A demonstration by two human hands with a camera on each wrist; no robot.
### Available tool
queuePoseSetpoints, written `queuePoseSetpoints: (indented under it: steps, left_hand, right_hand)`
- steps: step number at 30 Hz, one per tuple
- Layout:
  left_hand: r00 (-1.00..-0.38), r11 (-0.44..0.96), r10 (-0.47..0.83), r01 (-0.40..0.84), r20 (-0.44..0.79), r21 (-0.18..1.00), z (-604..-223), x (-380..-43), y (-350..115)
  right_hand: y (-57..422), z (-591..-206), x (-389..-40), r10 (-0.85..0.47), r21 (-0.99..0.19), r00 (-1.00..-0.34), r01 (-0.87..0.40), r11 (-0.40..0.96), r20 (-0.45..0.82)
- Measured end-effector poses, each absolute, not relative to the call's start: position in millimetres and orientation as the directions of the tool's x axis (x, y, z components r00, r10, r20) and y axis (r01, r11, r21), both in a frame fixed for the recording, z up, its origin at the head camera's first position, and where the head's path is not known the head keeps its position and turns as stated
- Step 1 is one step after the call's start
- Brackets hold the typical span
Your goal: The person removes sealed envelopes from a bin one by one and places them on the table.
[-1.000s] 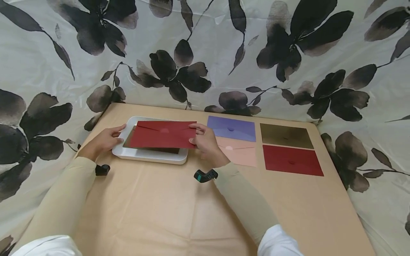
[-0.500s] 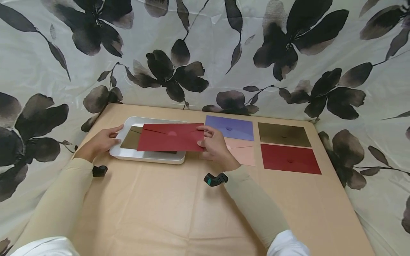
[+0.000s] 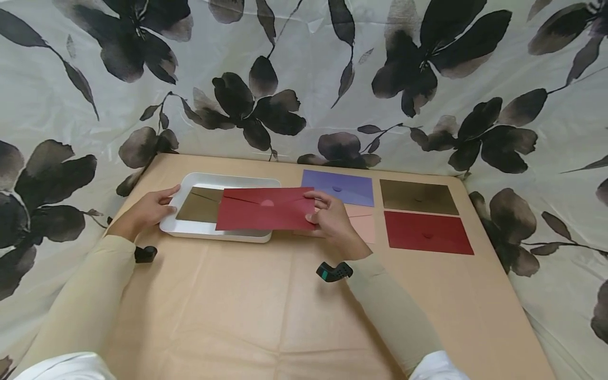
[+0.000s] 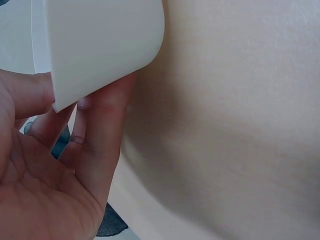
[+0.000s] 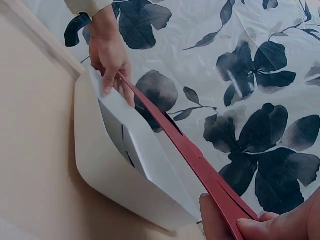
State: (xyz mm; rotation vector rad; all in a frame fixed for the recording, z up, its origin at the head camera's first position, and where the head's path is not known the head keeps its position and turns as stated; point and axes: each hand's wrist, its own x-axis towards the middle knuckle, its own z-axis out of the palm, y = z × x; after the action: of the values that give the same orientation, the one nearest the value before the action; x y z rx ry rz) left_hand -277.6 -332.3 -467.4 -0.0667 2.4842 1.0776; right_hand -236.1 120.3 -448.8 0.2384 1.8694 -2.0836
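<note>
In the head view my right hand [image 3: 334, 221] pinches the right end of a red envelope [image 3: 263, 211], thumb on its face. The envelope hangs over the right part of a white tray [image 3: 190, 228] and sticks out past its right side. In the right wrist view the red envelope [image 5: 187, 150] is seen nearly edge-on, raised above the tray [image 5: 115, 172]. My left hand [image 3: 147, 211] grips the tray's left end; the left wrist view shows its thumb at the rim and fingers under the wall. A gold-brown envelope [image 3: 199, 205] lies in the tray, partly hidden by the red one.
Right of the tray a purple envelope [image 3: 339, 187] lies above a pink envelope [image 3: 363, 221], which my right hand partly covers. Farther right a second gold-brown envelope [image 3: 418, 197] lies above another red envelope [image 3: 427, 232]. A floral cloth [image 3: 285, 132] borders the tan table [image 3: 228, 306].
My right hand has moved the red envelope rightward and slightly toward me, uncovering more of the gold-brown envelope in the tray. My left hand stays on the tray's left end.
</note>
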Motion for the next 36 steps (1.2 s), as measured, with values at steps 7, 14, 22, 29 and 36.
queuePoseSetpoints:
  steps: [7,14,22,29,36]
  left_hand:
    - [-0.908,0.7,0.126,-0.205,-0.4,0.684,-467.5,-277.2,-332.6]
    - [-0.902,0.703,0.117,-0.221,-0.416,0.676,-469.6,-277.7,-332.9]
    - [-0.902,0.723,0.111,-0.215,-0.417,0.657,-468.4,-277.9,-332.5]
    - [-0.902,0.722,0.106,-0.22,-0.419,0.655,-470.4,-279.4,-335.2]
    - [-0.896,0.717,0.1,-0.236,-0.432,0.656,-471.0,-280.4,-334.4]
  right_hand:
    - [141.8,-448.9,-230.6,-0.099,-0.936,-0.934,0.349,-0.038,-0.344]
    - [162.9,-449.5,-225.8,-0.077,-0.945,-0.942,0.327,-0.004,-0.326]
    - [184.4,-450.6,-220.9,-0.074,-0.944,-0.941,0.331,-0.004,-0.329]
    - [198.8,-450.0,-215.7,-0.071,-0.949,-0.947,0.315,0.011,-0.315]
    - [212.1,-450.4,-210.6,-0.053,-0.946,-0.944,0.325,0.009,-0.325]
